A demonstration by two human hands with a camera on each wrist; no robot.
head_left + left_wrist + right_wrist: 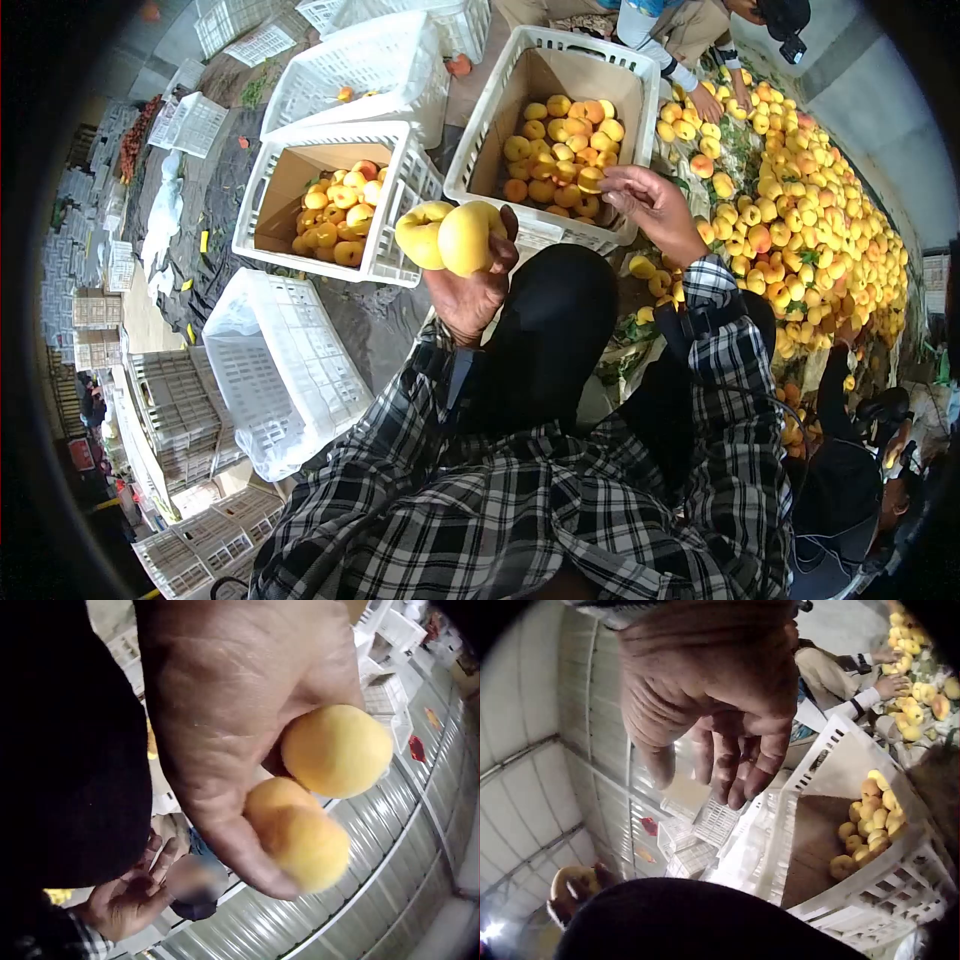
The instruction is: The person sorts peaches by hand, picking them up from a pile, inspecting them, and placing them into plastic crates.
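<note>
Cradling yellow peaches (465,240) at the center of the frame, a person's left hand (466,295) curls its grip round the fruit beside a dark-clad knee (565,300). The right hand (655,208), its grip loosely relaxed, hovers at the lower right corner of a white crate (650,110) of peaches, left of a large heap (800,255).

Long-sleeved black-and-white plaid cotton-like shirt (500,515), grey checks where bands cross, creased, filling near middle of scene. Dark wrist strap (461,376) over left cuff; black wrist strap (712,318) over right cuff. Thin dark cable (775,400) beside right sleeve. Plain black trousers (558,315), farther off. Bare left hand (465,290), bare right hand (655,208).
</note>
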